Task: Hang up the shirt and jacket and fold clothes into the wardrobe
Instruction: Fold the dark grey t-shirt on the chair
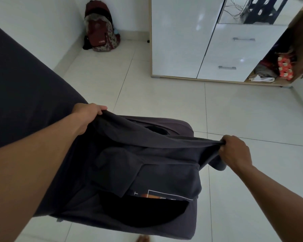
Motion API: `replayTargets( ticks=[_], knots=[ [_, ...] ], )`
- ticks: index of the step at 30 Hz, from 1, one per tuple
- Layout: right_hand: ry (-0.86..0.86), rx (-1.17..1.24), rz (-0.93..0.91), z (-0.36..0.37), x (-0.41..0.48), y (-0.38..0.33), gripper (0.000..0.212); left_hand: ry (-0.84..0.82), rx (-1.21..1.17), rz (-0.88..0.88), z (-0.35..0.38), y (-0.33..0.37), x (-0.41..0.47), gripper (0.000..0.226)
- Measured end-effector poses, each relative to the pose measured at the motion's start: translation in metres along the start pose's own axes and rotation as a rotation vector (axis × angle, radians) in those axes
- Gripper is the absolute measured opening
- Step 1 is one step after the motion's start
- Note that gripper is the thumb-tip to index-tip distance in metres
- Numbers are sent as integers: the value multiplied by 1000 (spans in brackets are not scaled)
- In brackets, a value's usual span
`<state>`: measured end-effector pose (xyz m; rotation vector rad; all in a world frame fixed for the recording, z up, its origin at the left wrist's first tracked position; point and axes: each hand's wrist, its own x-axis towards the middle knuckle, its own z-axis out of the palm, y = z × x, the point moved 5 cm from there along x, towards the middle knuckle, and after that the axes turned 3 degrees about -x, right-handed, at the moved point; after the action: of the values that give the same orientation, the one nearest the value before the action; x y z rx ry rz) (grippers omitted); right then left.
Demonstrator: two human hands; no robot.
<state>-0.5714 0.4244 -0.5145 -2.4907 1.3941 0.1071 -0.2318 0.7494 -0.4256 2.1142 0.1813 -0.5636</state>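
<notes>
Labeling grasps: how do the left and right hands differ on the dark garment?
Left hand sits higher in frame than right hand. Left hand holds a broad fold of the dark garment; right hand bunches the cloth into a tight point. Both grip the same stretched edge.

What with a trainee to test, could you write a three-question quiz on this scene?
1. True or false: the left hand and the right hand both grip the dark garment.
2. Where does the backpack stand? A on the floor; B on a shelf; C on a chair.
3. How many handles show on the wardrobe drawers?
Key: 1 true; 2 A; 3 two.
</notes>
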Motion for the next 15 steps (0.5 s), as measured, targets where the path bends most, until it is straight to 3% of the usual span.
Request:
replayTargets(
  ticks=[6, 10, 15],
  knots=[
    [95, 332, 123, -14, 29, -10, 25, 53, -176, 211, 0, 37, 22, 36],
    [78, 271, 3, -8, 26, -11, 24, 24, -121, 203, -2, 25, 27, 29],
    [-69, 123, -84, 13, 7, 10, 27, 46, -21, 133, -10, -2, 25, 30]
  ],
)
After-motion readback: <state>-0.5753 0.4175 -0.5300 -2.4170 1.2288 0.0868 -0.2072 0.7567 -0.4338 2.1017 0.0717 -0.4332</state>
